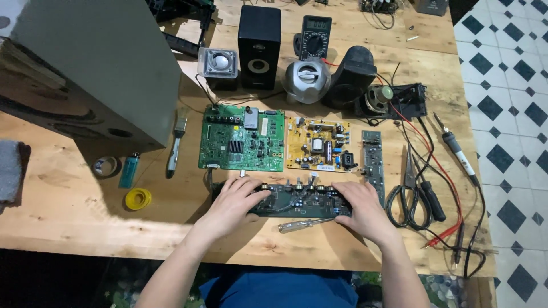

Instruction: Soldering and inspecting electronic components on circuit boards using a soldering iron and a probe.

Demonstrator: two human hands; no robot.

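A long dark circuit board (297, 199) with a row of knobs lies on the wooden table (68, 205) in front of me. My left hand (233, 201) grips its left end, fingers curled over the top. My right hand (362, 208) holds its right end the same way. A screwdriver (305, 224) with a clear handle lies on the table just below the board, between my hands.
Behind the dark board lie a green circuit board (242, 138), a yellow one (318, 145) and a narrow grey strip board (374, 162). Scissors (406, 194), a soldering iron (456, 149), probes and wires sit right. Speakers (258, 45), multimeter (315, 35), a large grey box (97, 68), lighter, tape rolls left.
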